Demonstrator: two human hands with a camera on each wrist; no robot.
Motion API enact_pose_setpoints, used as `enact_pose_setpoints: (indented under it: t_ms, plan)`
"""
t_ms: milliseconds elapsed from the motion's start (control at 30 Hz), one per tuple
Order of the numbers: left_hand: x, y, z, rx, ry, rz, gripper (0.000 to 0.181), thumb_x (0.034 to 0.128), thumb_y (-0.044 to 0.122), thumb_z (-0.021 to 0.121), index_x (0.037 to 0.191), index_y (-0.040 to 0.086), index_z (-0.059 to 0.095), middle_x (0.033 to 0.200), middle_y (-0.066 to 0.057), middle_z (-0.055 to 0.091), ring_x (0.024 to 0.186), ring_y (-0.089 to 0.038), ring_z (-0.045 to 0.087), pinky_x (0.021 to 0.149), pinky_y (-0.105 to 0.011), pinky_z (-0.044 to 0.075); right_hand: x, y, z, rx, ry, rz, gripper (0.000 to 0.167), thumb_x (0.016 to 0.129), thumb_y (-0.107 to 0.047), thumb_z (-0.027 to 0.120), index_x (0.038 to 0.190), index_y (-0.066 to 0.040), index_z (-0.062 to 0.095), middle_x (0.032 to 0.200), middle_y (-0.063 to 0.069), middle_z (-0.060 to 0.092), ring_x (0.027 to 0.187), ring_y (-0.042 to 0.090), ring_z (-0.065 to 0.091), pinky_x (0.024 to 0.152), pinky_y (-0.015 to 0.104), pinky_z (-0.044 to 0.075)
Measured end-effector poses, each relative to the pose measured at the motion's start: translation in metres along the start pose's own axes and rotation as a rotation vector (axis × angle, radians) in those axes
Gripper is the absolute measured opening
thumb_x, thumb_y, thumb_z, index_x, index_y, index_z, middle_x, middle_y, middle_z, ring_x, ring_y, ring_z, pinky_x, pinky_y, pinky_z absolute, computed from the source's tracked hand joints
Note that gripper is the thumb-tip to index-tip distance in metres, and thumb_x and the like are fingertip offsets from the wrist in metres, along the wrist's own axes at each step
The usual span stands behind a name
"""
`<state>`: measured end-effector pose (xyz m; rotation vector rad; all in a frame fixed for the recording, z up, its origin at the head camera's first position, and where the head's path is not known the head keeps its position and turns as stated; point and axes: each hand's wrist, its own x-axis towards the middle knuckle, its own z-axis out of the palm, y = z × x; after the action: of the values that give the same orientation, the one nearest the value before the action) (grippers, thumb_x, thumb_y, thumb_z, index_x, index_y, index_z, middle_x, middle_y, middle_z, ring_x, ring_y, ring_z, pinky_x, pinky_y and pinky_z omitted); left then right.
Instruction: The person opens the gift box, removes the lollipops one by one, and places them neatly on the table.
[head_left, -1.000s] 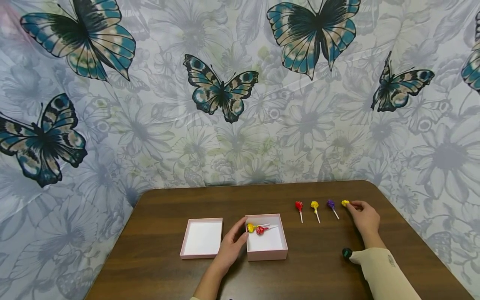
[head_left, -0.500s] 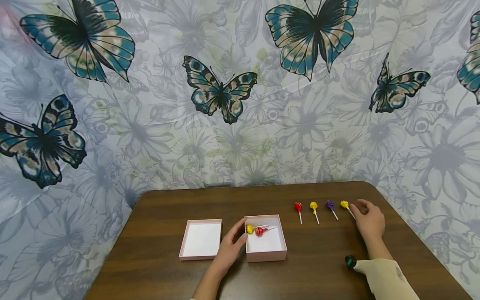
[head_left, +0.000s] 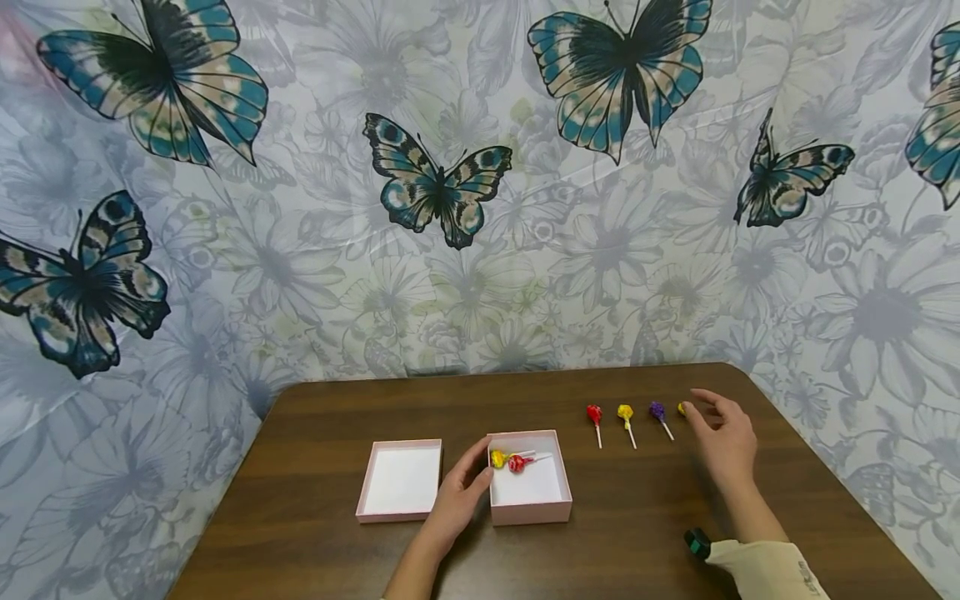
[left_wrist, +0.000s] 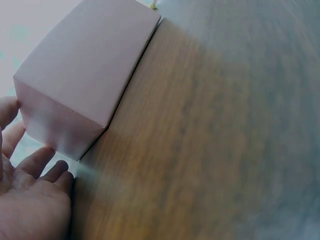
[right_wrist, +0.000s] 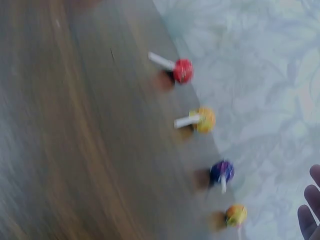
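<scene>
The yellow lollipop (right_wrist: 236,215) at lower right of the right-wrist frame now lies released, apparently placed, the right hand (head_left: 726,439) empty, fingers parted, the left hand (head_left: 457,497) loosely touching the box (head_left: 531,512).

Floral backdrop (head_left: 465,300): evenly bright in the head view, tinged pink upper left.
Tabletop (head_left: 307,467): soft shadows lie beside both forearms (head_left: 417,560); bluish glare washes the blurred grain in the wrist views.
Pink box (left_wrist: 85,65): hazy and soft-edged in the left wrist view, washed-out light behind it.
Lollipops (right_wrist: 206,120): smeared in the right wrist view (crisper from the head).
Right hand (right_wrist: 311,202): dim, unsharp at that frame's edge.
</scene>
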<state>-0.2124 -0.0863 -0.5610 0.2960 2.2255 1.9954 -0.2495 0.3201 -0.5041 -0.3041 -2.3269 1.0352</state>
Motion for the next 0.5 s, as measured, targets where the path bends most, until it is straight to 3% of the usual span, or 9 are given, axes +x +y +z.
enact_pose_setpoints:
  t_ms: [133, 267, 400, 500]
  plan:
    - [-0.001, 0.004, 0.001, -0.009, -0.002, 0.0, 0.052, 0.1035, 0.026, 0.054, 0.154, 0.024, 0.04, 0.163, -0.006, 0.034, 0.152, -0.035, 0.027, 0.122, -0.059, 0.023, -0.008, -0.014, 0.001, 0.048, 0.009, -0.061, 0.031, 0.093, -0.022, 0.071, 0.122, -0.01, 0.07, 0.117, 0.012, 0.065, 0.087, -0.016, 0.041, 0.072, 0.008, 0.04]
    - [-0.001, 0.005, 0.002, -0.017, -0.007, -0.002, 0.052, 0.1037, 0.025, 0.054, 0.154, 0.025, 0.039, 0.163, -0.007, 0.033, 0.152, -0.035, 0.027, 0.122, -0.06, 0.024, -0.016, -0.024, 0.003, 0.068, 0.004, -0.114, 0.029, 0.092, -0.018, 0.073, 0.12, -0.01, 0.071, 0.11, 0.008, 0.065, 0.087, -0.013, 0.042, 0.073, 0.006, 0.041]
    - [-0.002, 0.004, 0.001, -0.018, -0.005, -0.007, 0.052, 0.1039, 0.024, 0.053, 0.154, 0.025, 0.039, 0.163, -0.007, 0.034, 0.152, -0.035, 0.028, 0.121, -0.059, 0.025, -0.025, -0.03, 0.006, 0.102, -0.023, -0.128, 0.029, 0.092, -0.018, 0.073, 0.12, -0.013, 0.071, 0.102, -0.013, 0.059, 0.087, -0.009, 0.05, 0.072, 0.002, 0.043]
    - [-0.002, 0.004, 0.001, -0.021, 0.001, -0.004, 0.052, 0.1039, 0.022, 0.053, 0.154, 0.025, 0.04, 0.163, -0.007, 0.035, 0.151, -0.035, 0.029, 0.121, -0.059, 0.025, -0.031, -0.037, 0.01, 0.122, -0.058, -0.153, 0.028, 0.093, -0.019, 0.072, 0.12, -0.015, 0.071, 0.101, -0.017, 0.057, 0.085, -0.007, 0.052, 0.072, 0.003, 0.044]
